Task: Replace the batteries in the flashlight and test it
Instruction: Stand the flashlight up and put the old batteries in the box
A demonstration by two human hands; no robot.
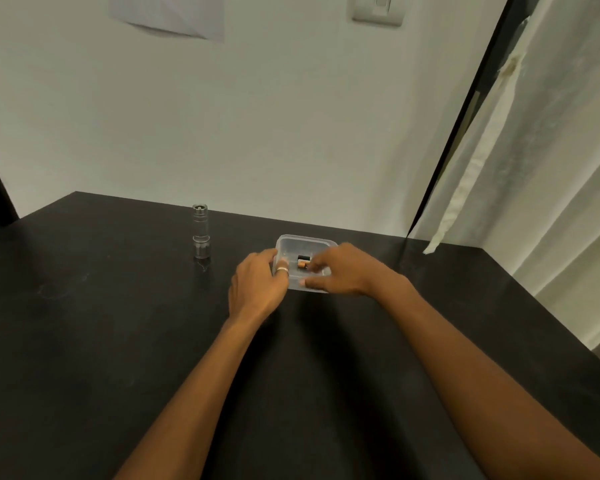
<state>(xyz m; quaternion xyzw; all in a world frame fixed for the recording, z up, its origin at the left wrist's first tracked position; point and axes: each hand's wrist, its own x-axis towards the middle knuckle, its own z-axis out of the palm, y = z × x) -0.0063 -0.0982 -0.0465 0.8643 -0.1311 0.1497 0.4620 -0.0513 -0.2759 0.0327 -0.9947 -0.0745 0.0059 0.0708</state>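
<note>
A small silver flashlight (201, 232) stands upright on the black table, left of the hands. A clear plastic container (305, 244) sits at the table's middle. Inside it lies a battery (302, 262) with a copper and black casing. My left hand (258, 284), wearing a ring, grips the container's left wall with curled fingers. My right hand (343, 270) reaches into the container from the right, its fingertips at the battery and its thumb on the container's near edge. Whether the fingers have closed on the battery is hidden.
The black table (118, 341) meets a pale wall at the back. A curtain (534, 168) hangs at the right, beside a dark frame. A paper sheet and a light switch are high on the wall.
</note>
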